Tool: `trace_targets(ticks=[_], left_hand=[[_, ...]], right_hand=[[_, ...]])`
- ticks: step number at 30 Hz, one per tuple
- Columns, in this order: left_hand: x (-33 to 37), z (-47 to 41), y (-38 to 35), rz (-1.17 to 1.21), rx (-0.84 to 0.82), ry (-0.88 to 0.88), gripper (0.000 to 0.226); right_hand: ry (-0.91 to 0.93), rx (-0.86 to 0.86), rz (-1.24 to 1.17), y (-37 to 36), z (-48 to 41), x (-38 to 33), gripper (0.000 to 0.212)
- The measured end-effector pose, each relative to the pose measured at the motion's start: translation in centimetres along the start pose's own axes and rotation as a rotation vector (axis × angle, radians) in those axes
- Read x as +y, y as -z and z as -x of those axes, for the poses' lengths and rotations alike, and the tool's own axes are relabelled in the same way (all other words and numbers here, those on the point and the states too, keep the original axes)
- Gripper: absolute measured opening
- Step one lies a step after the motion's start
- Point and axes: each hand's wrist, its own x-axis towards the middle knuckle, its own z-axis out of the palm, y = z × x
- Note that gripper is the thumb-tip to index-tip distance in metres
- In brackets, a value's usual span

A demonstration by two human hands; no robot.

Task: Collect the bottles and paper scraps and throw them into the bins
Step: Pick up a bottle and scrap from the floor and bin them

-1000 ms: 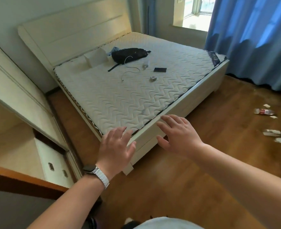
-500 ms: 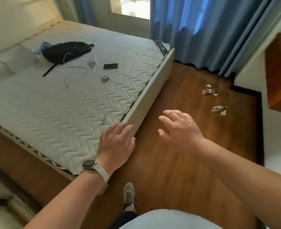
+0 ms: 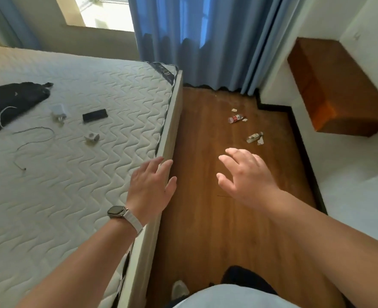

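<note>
on the wood floor (image 3: pixel 205 218) ahead of me, between the bed (image 3: pixel 172 121) on my left and a white wall on my right, lies the litter i am after. two small bottles rest on their sides: the red bottle (image 3: pixel 235 118) farther off, with a red label, and the pale bottle (image 3: pixel 254 137) nearer, with a light label. three scraps (image 3: pixel 260 142) of white paper sit close by, one touching or just beside the pale bottle, one just beside the red bottle and one a little beyond it. all of it is well apart from my hands, near the blue curtain (image 3: pixel 194 41).

my left hand (image 3: pixel 151 187) is held out flat with fingers spread, empty, over the edge of the bed; i cannot tell if it touches. my right hand (image 3: pixel 246 176) is out over the floor, fingers loosely spread and a little curled, empty too.

the bottles look like thin clear plastic, and i judge them light, maybe empty, and easy to dent. lying on their sides they could roll, so i would close my fingers round the labelled middle of each. the scraps look crumpled and almost weightless; a pinch from above should lift them, and a breath of air could shift them.

no bin shows in this view, so i cannot say where the bins stand or what they hold. on the bed lie a black bag (image 3: pixel 12 98), a phone (image 3: pixel 94 115), a cable and small white chargers, none of them part of my job.
</note>
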Motion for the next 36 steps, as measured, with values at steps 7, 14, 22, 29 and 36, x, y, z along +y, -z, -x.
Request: trace_targets(ticks=[7,14,22,29,36], left_hand=[[0.1,-7.9,-2.6,0.042,-0.076,-0.081,0.050],[1.2,-17.0,-5.1,-0.005,-0.110,-0.098,0.047],[4.9,-31.2,-7.6,-0.085,-0.140,-0.137,0.049],[10.1,-40.1,-10.3,-0.063,-0.169,-0.219,0.052],[11.5,-47.9,-13.4,-0.052,-0.191,-0.316,0.046]], right_hand=[[-0.157,-0.011,-0.011,-1.1,-5.0,4.4,0.057],[-0.188,-0.055,-0.056,-4.2,-12.9,10.9,0.053],[-0.223,-0.036,-0.132,-4.8,-23.1,21.4,0.054],[-0.289,-0.059,-0.120,-5.0,-27.2,28.9,0.048],[-0.398,-0.124,-0.098,-6.3,-29.9,32.8,0.050]])
